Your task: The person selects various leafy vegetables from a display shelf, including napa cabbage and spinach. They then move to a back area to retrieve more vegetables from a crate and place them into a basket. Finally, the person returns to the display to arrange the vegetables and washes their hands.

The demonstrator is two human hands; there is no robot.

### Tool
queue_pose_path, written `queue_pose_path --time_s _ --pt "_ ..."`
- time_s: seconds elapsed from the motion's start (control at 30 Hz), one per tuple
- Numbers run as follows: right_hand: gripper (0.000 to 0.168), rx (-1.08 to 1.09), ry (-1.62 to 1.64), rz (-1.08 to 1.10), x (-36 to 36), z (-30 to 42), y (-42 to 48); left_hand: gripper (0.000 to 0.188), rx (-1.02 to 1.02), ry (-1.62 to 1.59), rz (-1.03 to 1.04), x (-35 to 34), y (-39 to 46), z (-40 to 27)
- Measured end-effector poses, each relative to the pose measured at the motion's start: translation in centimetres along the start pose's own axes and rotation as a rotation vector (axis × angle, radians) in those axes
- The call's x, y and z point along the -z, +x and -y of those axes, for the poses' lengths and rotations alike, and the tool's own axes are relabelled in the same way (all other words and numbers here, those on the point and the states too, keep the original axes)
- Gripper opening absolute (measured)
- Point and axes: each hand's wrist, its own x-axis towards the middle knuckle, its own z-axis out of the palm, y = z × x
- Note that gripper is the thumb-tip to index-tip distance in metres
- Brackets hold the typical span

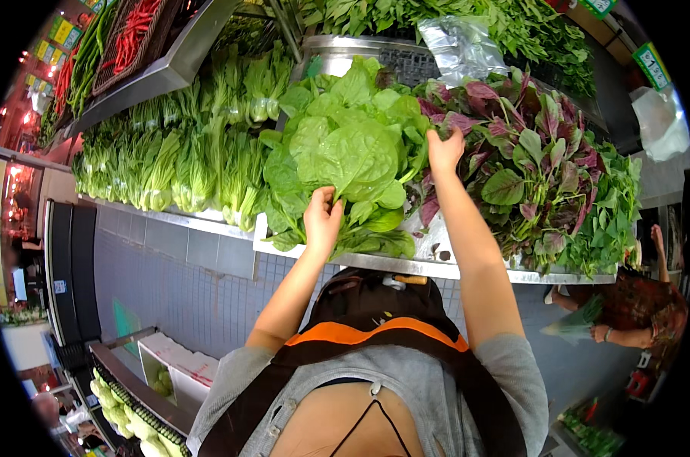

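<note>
A large heap of broad, glossy green leaves [345,148] lies before me on the metal-edged produce counter. My left hand [323,220] pinches the stem of one large leaf [359,157] at the heap's near side, between thumb and fingers. At the heap's right edge is my right hand [445,149], its fingers curled among the leaves where green meets purple. Whether it grips anything is hard to see. Right beside it rises a pile of red-purple amaranth [528,154].
Bundled leafy greens [208,154] line the counter on the left. Red chillies [132,43] sit on a raised metal shelf. A clear plastic bag [462,45] lies behind the heap. At the far right, a person [636,308] holds a bunch of greens. The counter's metal edge [430,267] runs before my waist.
</note>
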Motion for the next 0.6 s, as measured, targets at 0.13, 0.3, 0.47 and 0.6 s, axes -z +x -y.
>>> queue_pose_path --time_s 0.13,0.3,0.47,0.6 --pt "0.033 0.073 0.185 0.333 -0.7 -2.5 2.2 0.03 -0.031 0.014 0.044 0.3 -0.6 0.0" --pt "0.047 0.239 -0.011 0.328 -0.2 -1.4 1.6 0.028 -0.065 -0.039 0.061 0.8 -1.2 0.7" --pt "0.023 0.186 -0.083 0.422 -0.1 -1.4 1.2 0.016 0.082 -0.261 0.041 2.3 -1.0 -0.6" --pt "0.017 0.377 0.175 0.308 -3.3 2.2 2.8 0.015 0.217 -0.356 0.069 5.5 -1.5 -1.7"
